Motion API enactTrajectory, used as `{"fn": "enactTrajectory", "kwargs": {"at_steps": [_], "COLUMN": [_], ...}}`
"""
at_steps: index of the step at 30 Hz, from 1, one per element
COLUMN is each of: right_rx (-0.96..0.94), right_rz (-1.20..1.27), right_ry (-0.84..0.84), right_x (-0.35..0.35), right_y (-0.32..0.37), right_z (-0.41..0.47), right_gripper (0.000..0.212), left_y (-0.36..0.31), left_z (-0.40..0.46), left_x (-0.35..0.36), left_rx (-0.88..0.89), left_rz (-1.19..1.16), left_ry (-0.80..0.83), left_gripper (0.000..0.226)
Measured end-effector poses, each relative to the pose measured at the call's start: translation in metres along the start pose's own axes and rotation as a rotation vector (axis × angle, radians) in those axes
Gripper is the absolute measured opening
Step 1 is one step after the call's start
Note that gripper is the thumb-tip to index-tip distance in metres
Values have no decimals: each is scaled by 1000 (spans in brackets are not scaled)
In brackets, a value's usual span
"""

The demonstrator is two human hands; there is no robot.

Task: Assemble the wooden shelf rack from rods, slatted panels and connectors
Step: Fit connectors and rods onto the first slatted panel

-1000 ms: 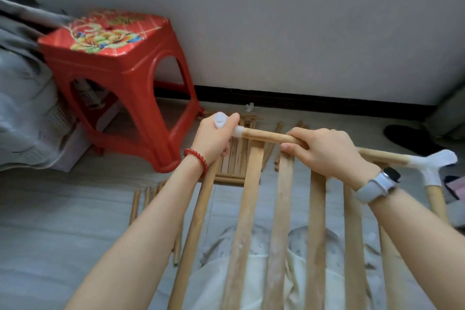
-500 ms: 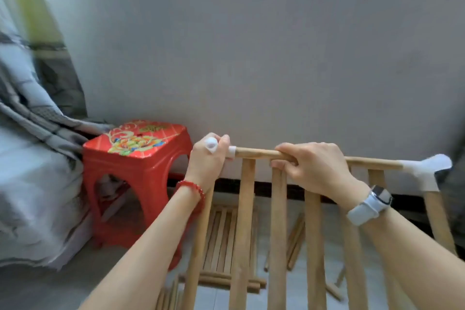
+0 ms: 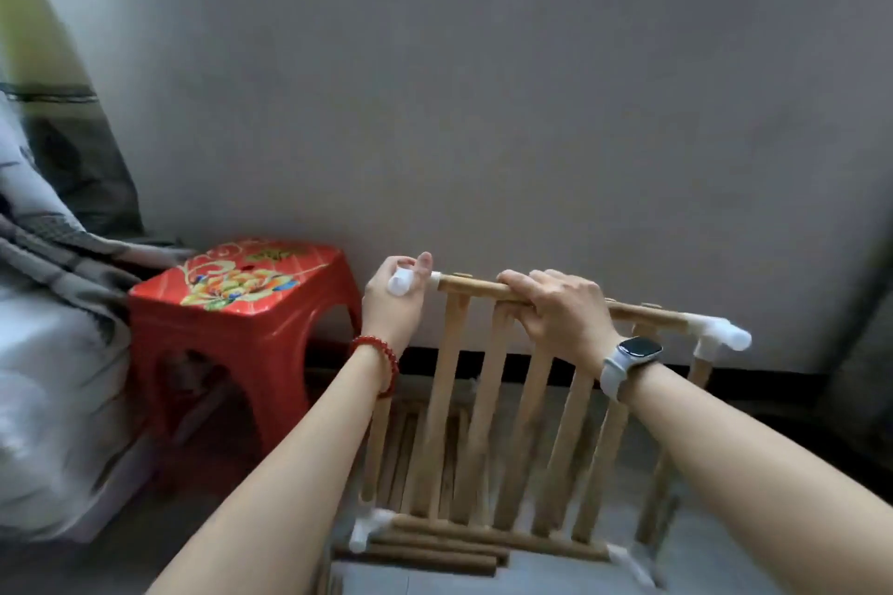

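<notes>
Since half a second ago: slatted panel [image 3: 507, 425] raised further and tilted, its top rod [image 3: 483, 289] now sloping down to the right; bottom rail and lower connectors have come into sight. Red stool [image 3: 241, 304] sits lower left of it than before.

Panel: pale wood, flat narrow slats, upright and parallel, matte grain, set between round rods top and bottom. White plastic connector [image 3: 715, 336] caps the rod's right end, smooth, three-way; another white connector [image 3: 369, 528] at the panel's lower left corner, blurred. Loose round rods [image 3: 435, 556] lie on the floor just under the panel's bottom rail. More slats on the floor behind the panel, dim.

Left hand [image 3: 394, 309], at the panel's upper left corner: fingers curled around a white connector piece [image 3: 400, 283], thumb up beside the rod's end. Whether the piece is seated on the rod cannot be told. Red bead bracelet at the wrist.

Right hand [image 3: 560, 309], mid-rod on the panel's top: fingers wrapped over the rod, gripping from above. Grey watch at the wrist.

Stool: glossy plastic, floral printed top, left of the panel.
</notes>
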State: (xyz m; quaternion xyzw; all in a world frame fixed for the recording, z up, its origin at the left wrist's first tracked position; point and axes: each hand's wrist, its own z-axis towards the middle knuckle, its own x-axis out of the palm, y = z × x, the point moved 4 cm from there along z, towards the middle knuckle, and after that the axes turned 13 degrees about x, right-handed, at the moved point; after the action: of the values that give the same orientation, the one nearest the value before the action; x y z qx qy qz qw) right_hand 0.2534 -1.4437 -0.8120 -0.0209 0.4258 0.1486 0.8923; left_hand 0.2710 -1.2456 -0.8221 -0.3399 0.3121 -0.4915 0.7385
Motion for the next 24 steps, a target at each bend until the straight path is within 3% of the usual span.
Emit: {"fn": "enactTrajectory", "kwargs": {"at_steps": [5,12,15,17,24], "right_rx": [-10,38,57,76,221], "right_rz": [-12,79,93,99,41], "right_ry": [361,640,725,793,1039], "right_x": [125,269,319,344,407], "right_y": [-19,-37,-43,-47,-57], "right_z": [-71,-190,-220,-224,-262], "right_gripper": [36,35,27,24,29], "left_y": [131,274,318,342,389], "left_z": [-84,-190,-220,-231,-255], "left_x": [23,44,50,53,71], "left_rx": [-336,-681,-764,-858,-901], "left_rz": [86,134,195,166,197], "left_ry": [52,160,222,169,244], "left_gripper": [21,27,34,33,9]}}
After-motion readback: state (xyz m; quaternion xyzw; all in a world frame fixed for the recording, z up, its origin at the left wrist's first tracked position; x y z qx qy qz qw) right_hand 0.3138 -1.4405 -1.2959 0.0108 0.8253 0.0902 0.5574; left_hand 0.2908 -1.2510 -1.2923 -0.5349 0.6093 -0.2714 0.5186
